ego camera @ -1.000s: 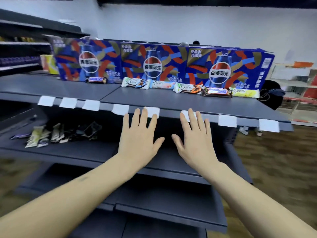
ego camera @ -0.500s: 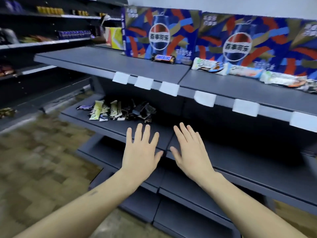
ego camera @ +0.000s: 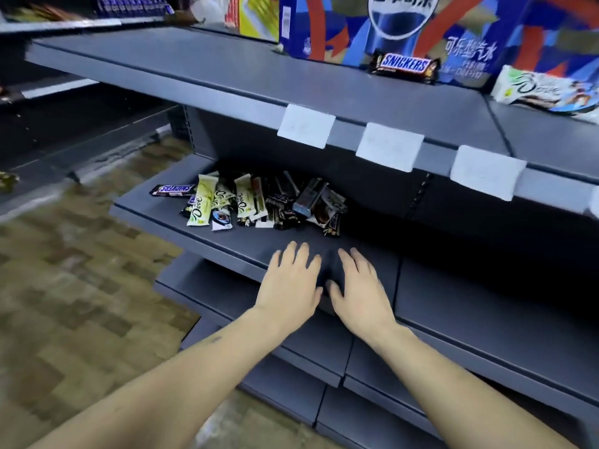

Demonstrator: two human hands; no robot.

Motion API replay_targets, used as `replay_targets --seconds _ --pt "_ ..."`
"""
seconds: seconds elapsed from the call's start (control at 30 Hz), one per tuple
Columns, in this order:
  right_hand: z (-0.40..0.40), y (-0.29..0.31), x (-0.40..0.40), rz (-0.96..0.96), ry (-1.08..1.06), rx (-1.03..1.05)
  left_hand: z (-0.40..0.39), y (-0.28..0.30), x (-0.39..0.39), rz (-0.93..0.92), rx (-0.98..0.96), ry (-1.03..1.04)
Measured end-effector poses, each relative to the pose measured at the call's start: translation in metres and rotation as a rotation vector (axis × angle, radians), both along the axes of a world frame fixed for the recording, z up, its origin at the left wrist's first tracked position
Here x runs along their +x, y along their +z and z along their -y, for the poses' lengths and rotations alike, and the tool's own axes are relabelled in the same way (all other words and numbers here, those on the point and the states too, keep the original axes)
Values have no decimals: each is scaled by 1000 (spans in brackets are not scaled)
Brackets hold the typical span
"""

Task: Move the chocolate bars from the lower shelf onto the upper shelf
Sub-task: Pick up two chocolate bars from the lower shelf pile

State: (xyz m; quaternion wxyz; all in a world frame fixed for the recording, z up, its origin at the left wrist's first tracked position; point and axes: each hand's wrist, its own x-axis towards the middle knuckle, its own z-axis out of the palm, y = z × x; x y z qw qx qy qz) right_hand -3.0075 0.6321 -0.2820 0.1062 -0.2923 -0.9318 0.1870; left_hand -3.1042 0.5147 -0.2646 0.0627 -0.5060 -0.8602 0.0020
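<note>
Chocolate bars [ego camera: 252, 202] lie heaped on the lower shelf [ego camera: 227, 241], toward its left end, and that heap is what your next reach turns on. At its far left a Snickers bar [ego camera: 173, 189] lies flat with its long axis running left to right; beside it the pale Dove bars [ego camera: 202, 204] point front to back, ends toward you, and the darker wrappers to the right are jumbled and overlapping, so you cannot tell each one's lie. Your left hand [ego camera: 290, 280] hovers over the shelf's front part, fingers spread and loose, holding nothing. The heap sits ahead of it and slightly to its left — the dark end is nearest its fingertips. Your right hand [ego camera: 359, 286] is just beside the left, equally relaxed and empty, and farther from the pile. So the left hand looks the better one to lead. Up on the upper shelf [ego camera: 227, 72], to the right, another Snickers [ego camera: 403, 64] and a white Dove bar [ego camera: 544, 90] already rest against the blue cola cartons [ego camera: 324, 30] — open shelf remains left of them.
</note>
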Motion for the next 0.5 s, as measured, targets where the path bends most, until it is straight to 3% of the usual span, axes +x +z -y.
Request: replay_targets --seconds 0.17,0.27,0.5 --pt "-35 -38 -44 16 -68 -72 -49 -41 -40 104 -6 10" --pt "-52 -58 -60 -15 -99 -11 -72 -57 -55 144 50 37" --pt "-81 -68 -93 24 -48 110 -102 -80 -74 76 57 79"
